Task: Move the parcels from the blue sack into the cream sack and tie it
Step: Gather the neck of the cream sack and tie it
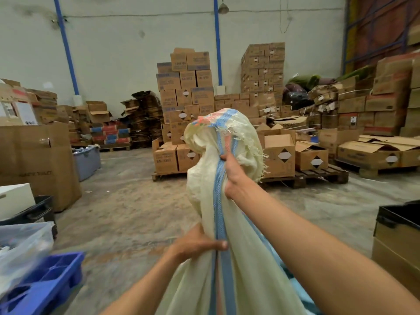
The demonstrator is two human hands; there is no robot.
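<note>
Parcels seem loaded: we grip the cream sack (238,269), its neck bunched, left hand (195,244) low, right hand (231,176) high; tying remains.

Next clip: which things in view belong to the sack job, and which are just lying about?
Part of the job:
- cream sack, bunched up
- left hand, gripping it low
- right hand, gripping it higher

Lying about:
- blue crate
- stacked cardboard boxes
- wooden pallet
- black bin
</note>
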